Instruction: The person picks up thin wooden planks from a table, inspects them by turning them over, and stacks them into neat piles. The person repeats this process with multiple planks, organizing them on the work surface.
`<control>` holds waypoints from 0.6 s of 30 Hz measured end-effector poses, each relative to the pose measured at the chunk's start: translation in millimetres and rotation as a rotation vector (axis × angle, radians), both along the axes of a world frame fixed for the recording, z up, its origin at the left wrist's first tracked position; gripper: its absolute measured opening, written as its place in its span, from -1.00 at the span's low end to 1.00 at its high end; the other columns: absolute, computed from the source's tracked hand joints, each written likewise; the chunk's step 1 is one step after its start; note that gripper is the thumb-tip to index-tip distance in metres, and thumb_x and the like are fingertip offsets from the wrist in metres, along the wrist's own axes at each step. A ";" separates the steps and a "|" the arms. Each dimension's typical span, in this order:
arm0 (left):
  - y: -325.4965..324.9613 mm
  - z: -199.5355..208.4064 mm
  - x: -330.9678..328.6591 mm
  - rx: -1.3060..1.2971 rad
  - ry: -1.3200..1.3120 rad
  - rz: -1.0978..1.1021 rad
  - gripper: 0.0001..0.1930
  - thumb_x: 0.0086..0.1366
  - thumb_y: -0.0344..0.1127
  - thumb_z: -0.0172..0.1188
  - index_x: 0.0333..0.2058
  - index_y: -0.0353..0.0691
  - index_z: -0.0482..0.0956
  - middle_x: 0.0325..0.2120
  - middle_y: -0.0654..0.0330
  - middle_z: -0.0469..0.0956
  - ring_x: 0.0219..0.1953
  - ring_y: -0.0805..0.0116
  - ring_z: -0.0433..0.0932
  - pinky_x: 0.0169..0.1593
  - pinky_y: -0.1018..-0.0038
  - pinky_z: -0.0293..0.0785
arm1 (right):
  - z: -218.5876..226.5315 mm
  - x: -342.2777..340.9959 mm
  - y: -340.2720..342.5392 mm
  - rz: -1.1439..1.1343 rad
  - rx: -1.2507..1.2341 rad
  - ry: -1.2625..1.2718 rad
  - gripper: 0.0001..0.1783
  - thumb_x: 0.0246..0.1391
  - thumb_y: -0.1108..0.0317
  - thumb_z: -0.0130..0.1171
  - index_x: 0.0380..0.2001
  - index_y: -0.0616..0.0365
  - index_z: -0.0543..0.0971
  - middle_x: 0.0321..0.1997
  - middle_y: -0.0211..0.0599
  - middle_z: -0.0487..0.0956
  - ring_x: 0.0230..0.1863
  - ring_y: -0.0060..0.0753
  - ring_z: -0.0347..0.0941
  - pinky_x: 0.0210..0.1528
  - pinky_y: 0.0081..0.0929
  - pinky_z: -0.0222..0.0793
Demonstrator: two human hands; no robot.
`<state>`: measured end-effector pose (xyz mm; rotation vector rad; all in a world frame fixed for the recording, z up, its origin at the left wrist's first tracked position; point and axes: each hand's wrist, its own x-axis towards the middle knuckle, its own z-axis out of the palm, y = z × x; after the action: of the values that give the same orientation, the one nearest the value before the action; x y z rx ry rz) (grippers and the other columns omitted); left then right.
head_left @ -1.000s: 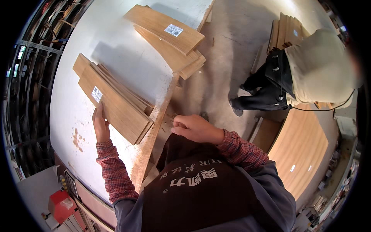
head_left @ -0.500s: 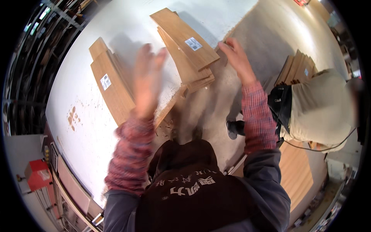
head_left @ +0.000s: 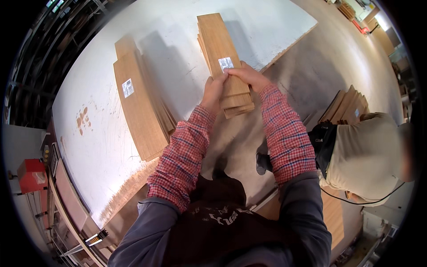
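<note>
A stack of long brown wooden boards (head_left: pixel 218 38) lies lengthwise at the table's near edge, its lower ends jutting out unevenly. On its top board is a white printed label (head_left: pixel 225 62). My left hand (head_left: pixel 214 91) grips the stack's left side, and my right hand (head_left: pixel 251 76) grips its right side. Both thumbs rest on top, meeting at the label's lower edge. The fingers curl down along the sides and are partly hidden. To the left lies a second board stack (head_left: pixel 138 104), also labelled, apart from my hands.
The white worn tabletop (head_left: pixel 95 155) carries both stacks. At the right a person in beige clothes (head_left: pixel 367 155) bends beside another pile of boards (head_left: pixel 344 107). A red box (head_left: pixel 32 175) stands at the far left, and dark racks (head_left: pixel 40 62) fill the upper left.
Both hands, raised and apart before, have come down and together onto the stack's sides. Its top board, formerly askew, now lines up more closely with those beneath.
</note>
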<state>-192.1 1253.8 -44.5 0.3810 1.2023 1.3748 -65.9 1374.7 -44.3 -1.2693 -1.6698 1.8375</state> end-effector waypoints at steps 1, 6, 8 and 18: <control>-4.2 3.8 -7.0 -0.018 0.002 0.045 -0.47 0.42 -0.09 0.17 0.20 -0.35 0.36 -0.02 0.00 0.58 0.02 0.14 0.63 0.01 0.12 0.67 | 0.9 -5.5 -11.2 0.031 -0.003 0.057 -0.31 0.13 0.13 0.36 0.23 0.29 0.44 0.09 -0.20 0.61 0.06 -0.35 0.57 0.08 -0.38 0.51; -87.7 -39.6 -14.7 0.259 0.530 -0.127 -0.51 0.40 0.00 0.16 0.04 -0.36 0.49 -0.05 -0.04 0.55 -0.02 0.21 0.55 0.05 0.25 0.54 | -7.9 18.1 -95.9 0.027 -0.086 0.240 -0.43 0.25 0.32 0.27 0.30 0.10 0.41 0.12 -0.23 0.61 0.11 -0.35 0.59 0.12 -0.37 0.55; -115.4 -23.4 25.4 -0.092 0.734 -0.063 -0.30 0.24 0.10 0.27 0.09 -0.45 0.45 0.00 -0.20 0.52 0.09 -0.03 0.52 0.21 0.14 0.40 | -6.3 67.3 -123.1 -0.034 -0.225 0.250 -0.45 0.40 0.15 0.09 0.35 0.11 0.33 0.21 -0.29 0.55 0.17 -0.37 0.53 0.16 -0.36 0.50; -128.5 -7.8 49.4 -0.009 0.019 -0.113 -0.01 0.17 0.13 0.36 0.33 -0.48 0.13 0.20 -0.19 0.39 0.24 0.04 0.41 0.31 0.25 0.31 | 17.6 77.3 -160.0 -0.091 -0.306 0.421 -0.30 0.42 -0.18 -0.06 0.34 0.15 0.34 0.26 -0.20 0.47 0.24 -0.29 0.44 0.28 -0.33 0.38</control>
<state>-142.7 1125.3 -52.2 0.4504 1.1845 1.2709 11.5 1214.7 -26.8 -0.9535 -1.1254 2.1760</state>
